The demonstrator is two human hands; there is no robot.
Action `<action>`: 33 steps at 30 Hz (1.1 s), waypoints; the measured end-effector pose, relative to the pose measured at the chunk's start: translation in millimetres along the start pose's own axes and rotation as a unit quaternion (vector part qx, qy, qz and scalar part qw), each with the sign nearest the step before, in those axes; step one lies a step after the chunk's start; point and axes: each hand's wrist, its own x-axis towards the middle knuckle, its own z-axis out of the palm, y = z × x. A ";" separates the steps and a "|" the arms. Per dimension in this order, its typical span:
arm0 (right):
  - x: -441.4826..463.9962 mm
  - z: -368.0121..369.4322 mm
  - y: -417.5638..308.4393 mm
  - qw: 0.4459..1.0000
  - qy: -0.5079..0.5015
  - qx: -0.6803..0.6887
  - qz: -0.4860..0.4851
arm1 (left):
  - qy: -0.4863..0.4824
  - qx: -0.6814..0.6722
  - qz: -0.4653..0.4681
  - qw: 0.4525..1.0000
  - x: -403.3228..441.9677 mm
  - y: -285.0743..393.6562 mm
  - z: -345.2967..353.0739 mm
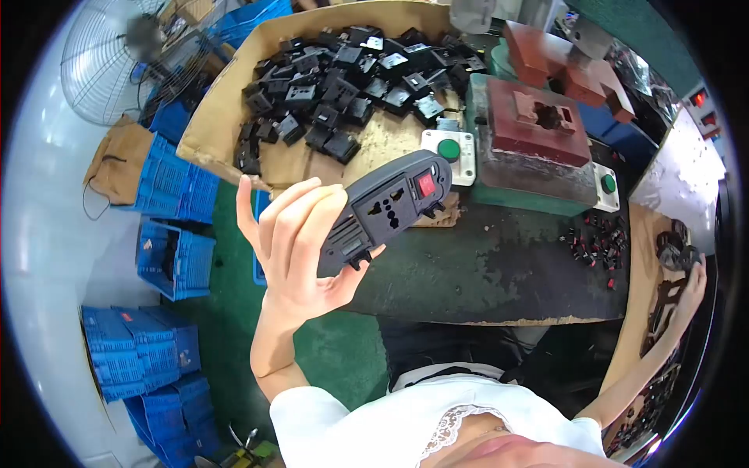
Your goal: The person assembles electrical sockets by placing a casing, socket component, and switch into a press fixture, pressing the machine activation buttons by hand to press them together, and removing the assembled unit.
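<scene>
My left hand (292, 242) is closed around a black plastic power socket housing (382, 209), raised above the near left part of the bench. The housing has universal socket holes, a red rocker switch and black clips along its lower edge. Far out to the right, my right hand (691, 288) reaches into a cardboard box (633, 273) of dark parts. Its fingers are closed on a dark plastic part (676, 251), whose exact kind is too small to tell.
A large cardboard box (211, 129) holds many black socket modules (343, 93). Beside it stands a press fixture with a red block (538, 125) and two green buttons. Small red-and-black switches (599, 243) lie on the dark bench (499, 273). Blue crates (175, 257) and a fan (133, 58) are at left.
</scene>
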 end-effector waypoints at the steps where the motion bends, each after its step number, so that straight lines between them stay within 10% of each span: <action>1: 9.3 -4.0 -0.4 0.993 0.044 0.093 0.049 | -0.002 0.007 -0.006 1.000 -3.0 -0.9 -3.6; 6: 76.4 -33.3 65.3 0.991 0.110 0.055 -0.055 | -0.018 -0.062 -0.081 0.995 -18.0 -7.8 -14.3; 9: 85.4 21.9 8.0 0.897 0.022 0.441 -0.036 | 0.003 -0.128 -0.159 0.979 -44.4 -6.8 -3.8; 14: 131.2 44.0 64.1 0.950 0.200 -0.108 -0.213 | 0.012 -0.131 -0.237 0.963 -73.5 0.0 7.5; 22: 67.7 72.8 -14.7 0.949 0.267 0.123 -0.116 | -0.010 -0.115 -0.241 0.964 -82.3 2.5 17.3; 25: 97.7 36.4 36.3 0.847 0.162 -0.441 -0.248 | -0.012 -0.103 -0.245 0.964 -78.2 4.8 18.1; 33: 19.1 115.6 -93.0 0.982 -0.030 0.017 -0.185 | 0.093 0.086 -0.341 0.931 -96.4 3.7 -2.8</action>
